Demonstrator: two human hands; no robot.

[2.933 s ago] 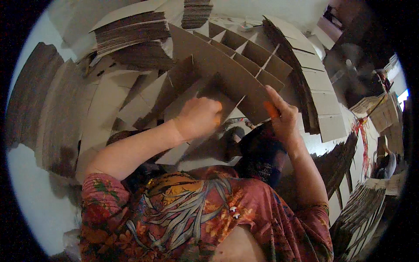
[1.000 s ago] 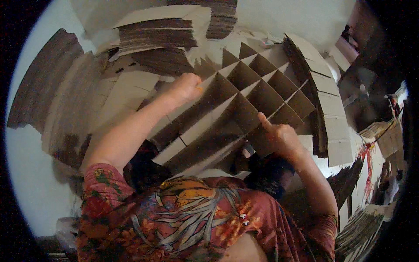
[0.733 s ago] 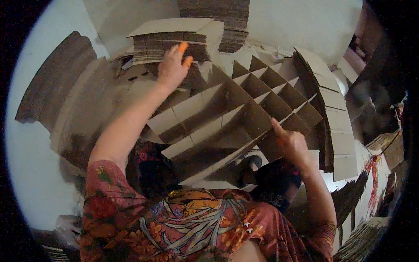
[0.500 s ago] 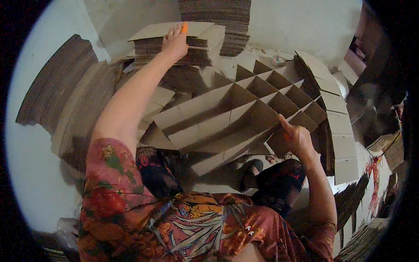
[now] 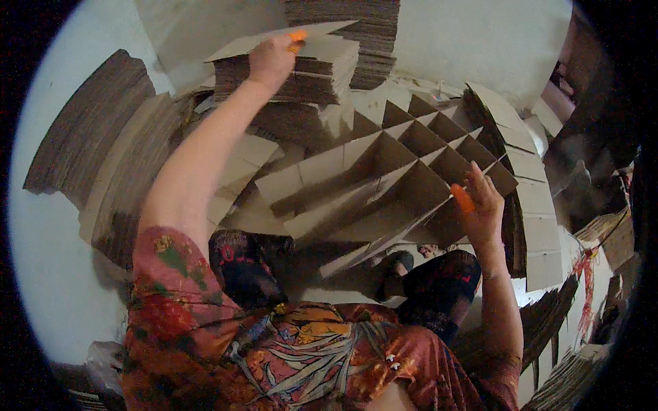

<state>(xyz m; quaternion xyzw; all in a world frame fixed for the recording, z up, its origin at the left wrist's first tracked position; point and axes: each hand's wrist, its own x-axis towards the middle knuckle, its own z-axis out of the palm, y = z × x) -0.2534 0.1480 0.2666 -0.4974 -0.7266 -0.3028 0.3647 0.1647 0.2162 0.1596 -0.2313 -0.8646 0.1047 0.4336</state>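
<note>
My left hand [image 5: 273,60], with an orange cover on a finger, grips a flat cardboard strip [image 5: 236,49] by its near edge. That strip is tilted up off the top of a cardboard stack [image 5: 322,49]. In front of my legs stands a cardboard divider grid [image 5: 399,147] of crossed, slotted strips. Its cells are formed at the far right, while long strips reach toward the lower left with no cross strips between them. Beside the grid's near right side is my right hand [image 5: 482,205], fingers stretched and apart, its orange-covered thumb at a strip's edge.
Tall cardboard stacks [image 5: 92,130] lean at the left. Another stack [image 5: 373,41] stands against the back wall. A row of slotted cardboard pieces [image 5: 531,185] lies along the right. Red string [image 5: 586,277] hangs farther right. Loose cardboard [image 5: 247,161] lies left of the grid.
My left hand has closed on the top strip and raised its edge from the stack. My right hand has spread its fingers. The grid has shifted slightly to the right.
</note>
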